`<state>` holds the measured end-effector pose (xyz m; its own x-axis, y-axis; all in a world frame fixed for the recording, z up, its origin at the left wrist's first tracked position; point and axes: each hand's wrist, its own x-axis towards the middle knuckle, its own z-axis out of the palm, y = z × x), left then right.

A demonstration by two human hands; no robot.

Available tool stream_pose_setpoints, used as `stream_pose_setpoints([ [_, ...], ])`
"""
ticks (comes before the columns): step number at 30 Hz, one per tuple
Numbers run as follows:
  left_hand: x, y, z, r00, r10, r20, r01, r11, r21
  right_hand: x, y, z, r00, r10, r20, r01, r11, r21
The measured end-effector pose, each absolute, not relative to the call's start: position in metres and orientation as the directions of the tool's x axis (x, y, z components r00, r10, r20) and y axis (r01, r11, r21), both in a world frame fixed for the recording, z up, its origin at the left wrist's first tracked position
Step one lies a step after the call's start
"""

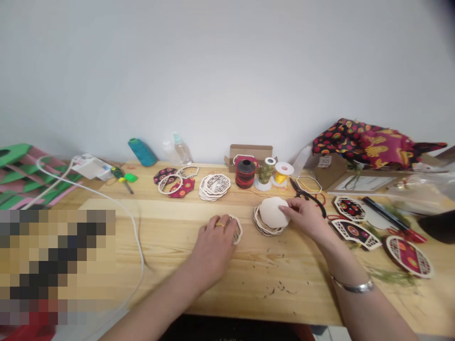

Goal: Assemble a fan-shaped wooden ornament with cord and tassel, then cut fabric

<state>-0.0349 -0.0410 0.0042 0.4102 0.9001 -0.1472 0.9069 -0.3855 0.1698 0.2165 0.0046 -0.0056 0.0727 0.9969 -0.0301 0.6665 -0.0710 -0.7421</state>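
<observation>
My right hand (307, 215) is closed, thumb and fingers pinching the edge of a pale scalloped disc (272, 212). The disc is over a small stack of scalloped wooden frames (260, 226) on the table. To the left, my left hand (216, 239), a ring on one finger, has its fingers curled over an openwork wooden piece (237, 231), covering most of it. Behind it sits a pile of lattice-cut wooden pieces (214, 185). A round frame (170, 184) and patterned fabric pieces (183, 188) lie farther left.
Spools of red-black cord (245, 174) and yellow thread (283, 176) stand at the back. Black-handled scissors (307, 196) lie beyond my right hand. Finished-looking fabric ornaments (408, 255) lie at right, near a cardboard box (322, 168). A white cable (137, 232) crosses the left side.
</observation>
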Motion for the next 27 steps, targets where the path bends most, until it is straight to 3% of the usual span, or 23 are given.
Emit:
stream_pose_setpoints([
  [6, -0.031, -0.036, -0.01, 0.393, 0.919, 0.04, 0.914, -0.395, 0.094, 0.206, 0.001, -0.004, 0.104, 0.989, -0.101, 0.751, -0.145, -0.644],
  [10, -0.031, -0.041, -0.019, 0.3, 0.951, 0.081, 0.951, -0.305, 0.057, 0.198, 0.0, -0.008, 0.077, 0.99, -0.121, 0.729, -0.139, -0.67],
  [18, -0.05, -0.031, -0.047, 0.43, 0.84, 0.33, 0.875, -0.478, 0.076, 0.165, -0.008, -0.008, -0.095, 0.991, -0.09, 0.668, -0.003, -0.744],
  [22, -0.041, -0.035, -0.042, 0.356, 0.89, 0.286, 0.915, -0.394, 0.089, 0.151, -0.01, -0.008, -0.148, 0.988, -0.043, 0.668, 0.068, -0.741],
  [27, -0.033, -0.037, -0.037, 0.338, 0.937, 0.087, 0.938, -0.343, 0.046, 0.147, -0.015, -0.002, -0.158, 0.985, 0.067, 0.727, 0.162, -0.667],
])
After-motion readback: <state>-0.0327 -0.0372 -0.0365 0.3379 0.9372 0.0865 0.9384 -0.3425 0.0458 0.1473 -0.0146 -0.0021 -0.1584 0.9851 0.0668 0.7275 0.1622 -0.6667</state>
